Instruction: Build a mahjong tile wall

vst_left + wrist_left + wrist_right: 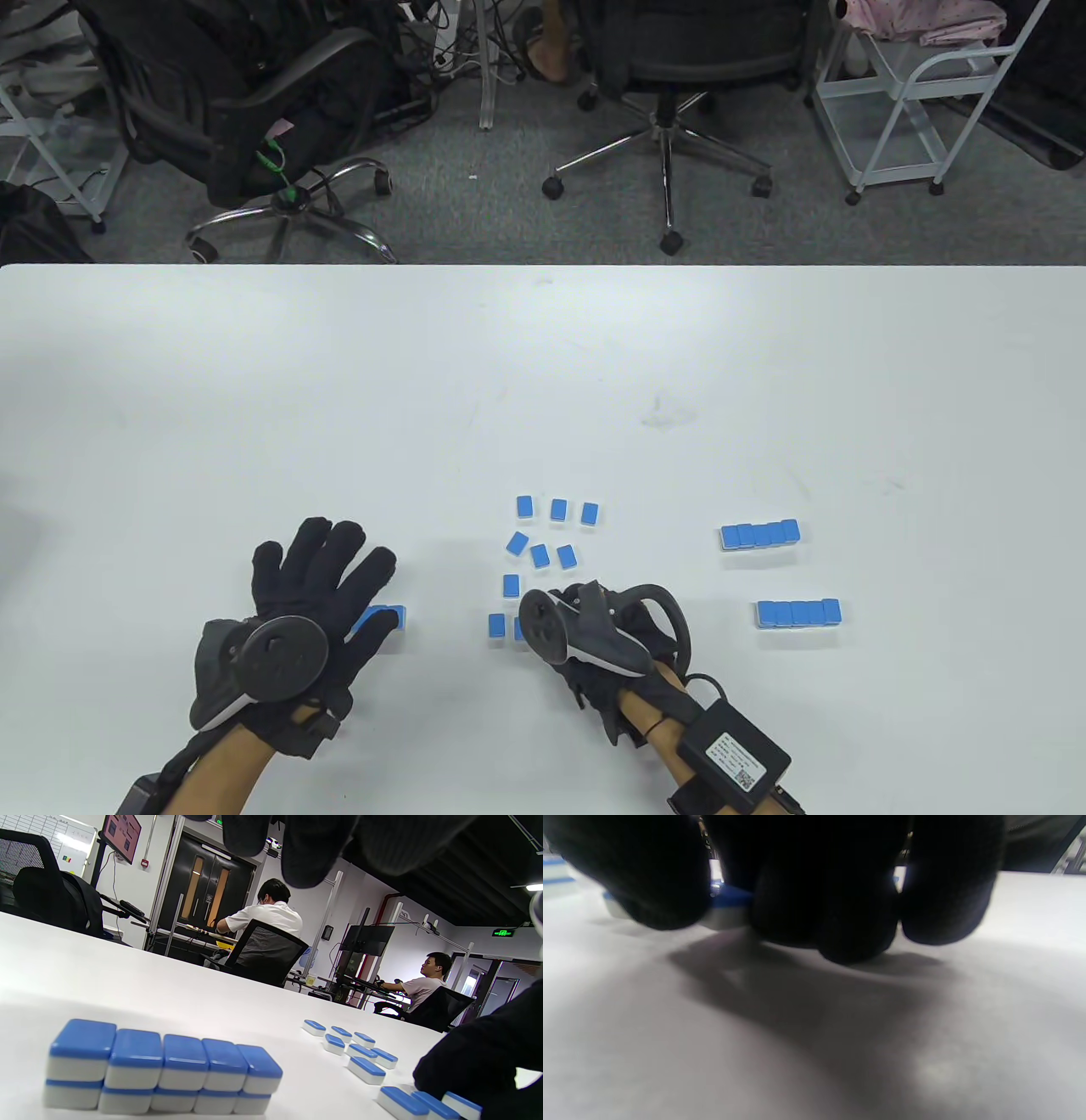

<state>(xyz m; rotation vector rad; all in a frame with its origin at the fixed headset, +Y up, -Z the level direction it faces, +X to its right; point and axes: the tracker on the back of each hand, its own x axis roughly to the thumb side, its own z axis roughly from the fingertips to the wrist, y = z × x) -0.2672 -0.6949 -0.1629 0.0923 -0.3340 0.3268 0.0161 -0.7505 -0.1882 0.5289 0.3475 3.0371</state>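
Observation:
Blue-backed mahjong tiles lie on the white table (254, 382). My left hand (327, 577) hovers with its fingers spread over a short wall (386, 616). In the left wrist view this wall (161, 1069) is two layers high and five tiles long, and the hand does not touch it. My right hand (585, 637) reaches down at the near edge of the loose tiles (543, 548). In the right wrist view its thumb and fingers (823, 912) curl onto the table around one tile (729, 904). The same hand shows in the left wrist view (479, 1060) over three tiles (424, 1103).
Two finished short walls stand at the right, one farther (759, 534) and one nearer (798, 613). Office chairs (670, 51) and a white cart (916, 93) stand beyond the table's far edge.

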